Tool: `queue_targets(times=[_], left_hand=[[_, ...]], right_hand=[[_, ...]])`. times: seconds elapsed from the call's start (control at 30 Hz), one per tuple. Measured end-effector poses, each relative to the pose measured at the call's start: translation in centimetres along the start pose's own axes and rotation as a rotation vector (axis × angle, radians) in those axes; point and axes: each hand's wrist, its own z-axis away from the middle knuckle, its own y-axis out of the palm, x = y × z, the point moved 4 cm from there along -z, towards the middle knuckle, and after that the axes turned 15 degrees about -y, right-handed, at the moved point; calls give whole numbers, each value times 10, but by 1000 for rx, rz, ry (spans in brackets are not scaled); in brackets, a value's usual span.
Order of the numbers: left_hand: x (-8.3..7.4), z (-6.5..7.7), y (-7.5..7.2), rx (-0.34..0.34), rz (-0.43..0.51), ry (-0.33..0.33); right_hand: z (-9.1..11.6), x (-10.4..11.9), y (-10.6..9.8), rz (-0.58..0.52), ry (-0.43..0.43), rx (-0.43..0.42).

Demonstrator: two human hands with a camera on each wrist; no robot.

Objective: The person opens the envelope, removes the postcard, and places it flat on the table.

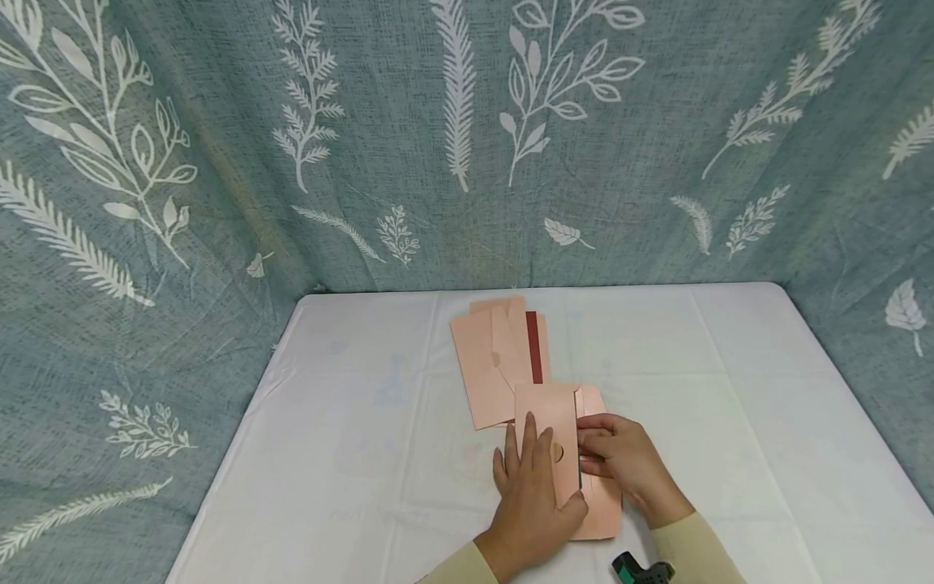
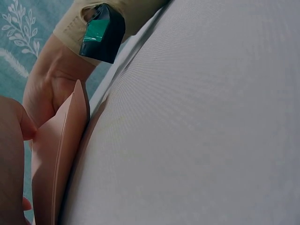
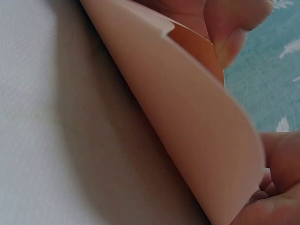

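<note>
A peach-coloured paper envelope lies near the front of the table, with its long flap spread to the right. My left hand rests on the envelope's front with fingers spread, and the thumb reaches its opening edge. At that edge, the curled fingers of my right hand grip the envelope's paper; a dark line runs along the opening there. In the right wrist view, the flap stands tilted off the cloth, with the left thumb above it and the right fingers at its lower end.
Several more peach envelopes lie overlapping just behind, with a dark red strip among them. White cloth covers the table. A leaf-patterned curtain hangs round it. A black-and-green wrist camera sits by the right sleeve.
</note>
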Motion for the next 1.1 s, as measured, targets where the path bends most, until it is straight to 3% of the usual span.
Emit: queue_targets(times=[1.1], left_hand=[[3, 0, 3, -9, -19, 10]], right_hand=[[6, 3, -15, 15, 22, -26]])
